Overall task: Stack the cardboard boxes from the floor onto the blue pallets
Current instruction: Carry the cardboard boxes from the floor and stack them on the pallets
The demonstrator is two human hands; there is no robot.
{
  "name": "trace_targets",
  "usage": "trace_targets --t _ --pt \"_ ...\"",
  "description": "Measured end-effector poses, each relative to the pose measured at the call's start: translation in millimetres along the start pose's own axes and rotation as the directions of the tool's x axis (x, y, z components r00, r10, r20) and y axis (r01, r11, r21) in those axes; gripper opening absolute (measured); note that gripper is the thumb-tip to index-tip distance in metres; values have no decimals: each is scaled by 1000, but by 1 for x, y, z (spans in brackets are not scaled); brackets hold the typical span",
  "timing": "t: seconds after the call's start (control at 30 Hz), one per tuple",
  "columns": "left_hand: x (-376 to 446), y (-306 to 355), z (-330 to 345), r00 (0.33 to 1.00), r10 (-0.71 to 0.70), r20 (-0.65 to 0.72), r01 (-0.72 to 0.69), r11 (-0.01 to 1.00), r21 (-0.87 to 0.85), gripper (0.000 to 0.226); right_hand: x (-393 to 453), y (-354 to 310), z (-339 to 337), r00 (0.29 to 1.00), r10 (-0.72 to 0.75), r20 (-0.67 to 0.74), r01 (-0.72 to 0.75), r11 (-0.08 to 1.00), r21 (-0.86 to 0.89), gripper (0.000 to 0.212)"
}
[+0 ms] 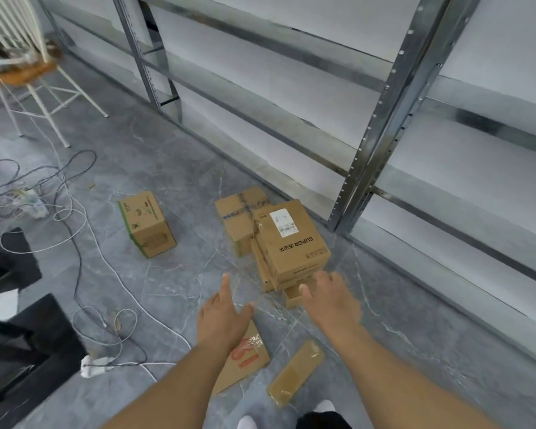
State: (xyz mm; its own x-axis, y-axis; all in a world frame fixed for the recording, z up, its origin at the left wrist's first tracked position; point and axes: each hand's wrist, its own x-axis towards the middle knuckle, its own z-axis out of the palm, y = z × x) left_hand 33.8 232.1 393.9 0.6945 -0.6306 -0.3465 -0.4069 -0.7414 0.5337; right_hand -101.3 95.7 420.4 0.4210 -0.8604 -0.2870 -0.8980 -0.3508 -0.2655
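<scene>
Several cardboard boxes lie on the grey floor. A SUPOR box (291, 239) with a white label sits on top of a small pile by the shelf foot, and a taped box (240, 212) stands just behind it. A green-edged box (146, 224) stands apart to the left. A flat box with red print (245, 357) and a long narrow box (296, 373) lie near my feet. My left hand (223, 317) is open above the flat box. My right hand (331, 301) is open, fingers just short of the SUPOR box's near side. Neither holds anything. No blue pallet is in view.
A metal shelving rack (381, 125) runs along the right and back. Loose cables (75, 230) and a power strip (95, 365) sprawl over the floor at left. A white chair (31, 66) stands far left. Black furniture (16, 348) fills the lower left corner.
</scene>
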Motion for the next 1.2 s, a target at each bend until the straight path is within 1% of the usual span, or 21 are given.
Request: trace_targets --t 0.23,0.33,0.47,0.63,0.8,0.9,0.97,1.1,1.2 --pt "14 -18 5 995 -81 64 84 995 -57 81 19 -19 20 1000 -17 19 18 999 -27 41" --pt "31 -20 4 992 -105 75 108 993 -41 80 35 -30 29 998 -19 63 21 1000 -19 40" --pt "70 -20 -7 991 -114 65 116 993 -33 81 69 -54 34 994 -85 63 87 996 -28 39" --pt "127 -20 -38 990 -142 2 142 988 -53 82 130 -93 21 992 -118 47 119 992 -34 40" --pt "176 -23 -73 980 -184 -82 176 979 -99 83 180 -134 13 977 -201 74 202 979 -12 42" --pt "192 -29 -90 971 -211 -113 193 970 -150 84 199 -167 11 958 -257 125 261 965 -12 46" --pt "197 -36 -101 963 -235 -133 209 961 -181 83 208 -193 12 942 -300 150 307 952 -23 44" --pt "213 -61 -127 940 -299 -167 266 944 -193 83 225 -246 17 903 -404 146 409 912 -3 39" --pt "242 -85 -150 930 -325 -174 288 935 -205 83 245 -288 28 894 -419 161 425 905 -2 42"
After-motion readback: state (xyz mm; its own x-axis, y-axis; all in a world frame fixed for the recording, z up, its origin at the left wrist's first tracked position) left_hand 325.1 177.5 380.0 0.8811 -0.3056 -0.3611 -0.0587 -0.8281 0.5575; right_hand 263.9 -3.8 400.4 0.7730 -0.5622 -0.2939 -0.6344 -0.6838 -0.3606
